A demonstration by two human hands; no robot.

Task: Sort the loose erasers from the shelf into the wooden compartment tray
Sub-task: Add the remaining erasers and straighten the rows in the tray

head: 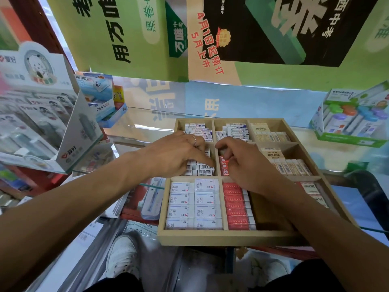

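Note:
A wooden compartment tray (227,237) lies on the glass shelf, its sections filled with wrapped erasers. My left hand (174,157) rests over the middle-left section, its fingers spread on white barcode erasers (202,168). My right hand (242,163) reaches into the centre section, where its curled fingers pinch red 2B erasers (223,166). White erasers (194,205) fill the near-left section and red-and-white ones (236,209) the near-middle. Cream erasers (292,166) line the right sections.
A white display box (42,114) of stationery stands at the left, a blue Aihao box (101,95) behind it. A green-and-white box (353,121) of correction tapes sits at the right. Posters hang at the back. My white shoes (122,256) show through the glass.

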